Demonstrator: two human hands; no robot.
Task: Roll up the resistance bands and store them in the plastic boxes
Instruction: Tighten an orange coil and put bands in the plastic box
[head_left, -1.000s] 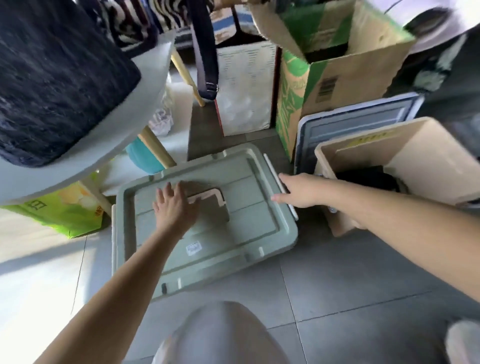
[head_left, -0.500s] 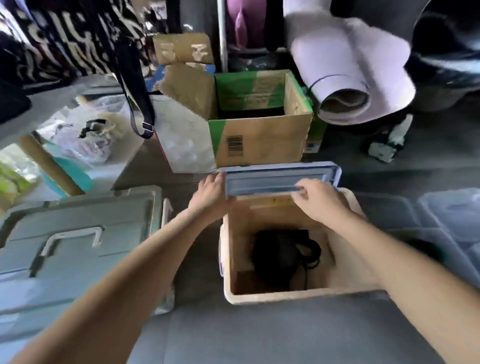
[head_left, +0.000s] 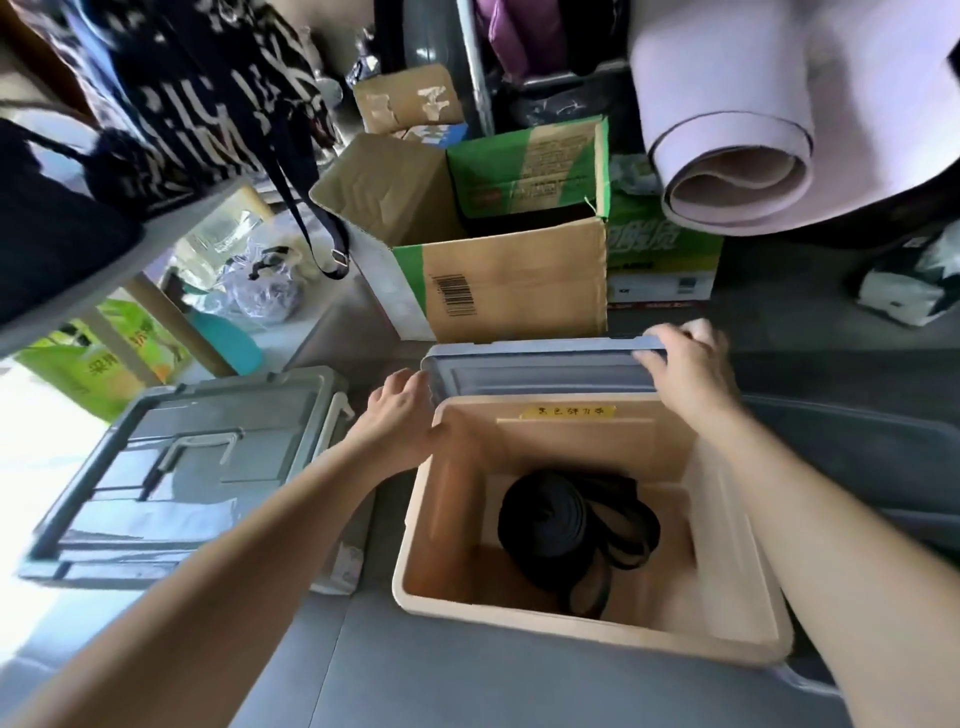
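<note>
Beige plastic forms the open box (head_left: 571, 639) standing on the grey floor (head_left: 467, 686) nearest the person. At its bottom lie the black bands (head_left: 566, 525), coiled into a loose roll that leans toward the right wall. A yellow label (head_left: 569, 411) is stuck to the inside of the far wall.

Just behind that wall the blue-grey lid (head_left: 540, 366) stands on its long edge, ribbed underside facing the person. The left hand (head_left: 400, 410) grips its left end, fingers curled round the corner. The right hand (head_left: 685, 364) grips the right end, fingers hooked over the top edge. Half a second ago the right hand held the lid nearer its middle; it now sits out at the corner, so the hands are spread wider. The lid itself has barely shifted, and the bands lie as they did.

To the left, well apart from both hands, is the grey-green bin (head_left: 182, 467) with its cover on. A second ago the left hand lay flat on that cover and the right hand touched its side edge.

Farther back stands an open carton (head_left: 509, 280) with a barcode, just beyond the lid. Above and to the right hangs a rolled pale mat (head_left: 727, 156).
</note>
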